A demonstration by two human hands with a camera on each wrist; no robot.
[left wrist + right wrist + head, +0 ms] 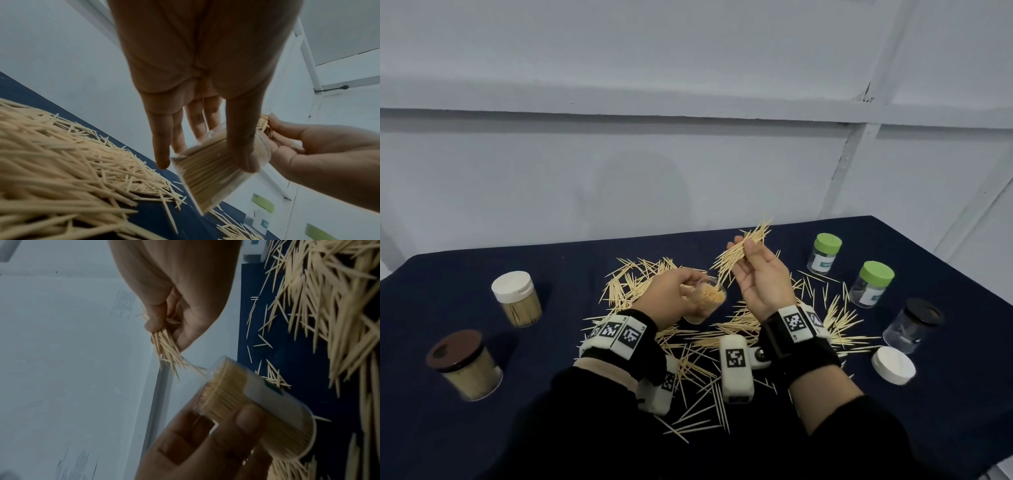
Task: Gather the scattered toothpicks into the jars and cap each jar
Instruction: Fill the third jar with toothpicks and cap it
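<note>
- Left hand (674, 291) grips tilted open jar (705, 301), nearly full.
- Right hand (756, 270) fingers pinch splayed toothpick bundle (743, 246); stray tips may catch rim, spill onto counter (893, 428).

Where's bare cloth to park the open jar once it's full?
Bare cloth lies between the white-capped jar and the toothpick pile, also in front of the brown-lidded jar. The centre is crowded. The right is tight: green-lidded jars, black-lidded jar, loose white cap.
</note>
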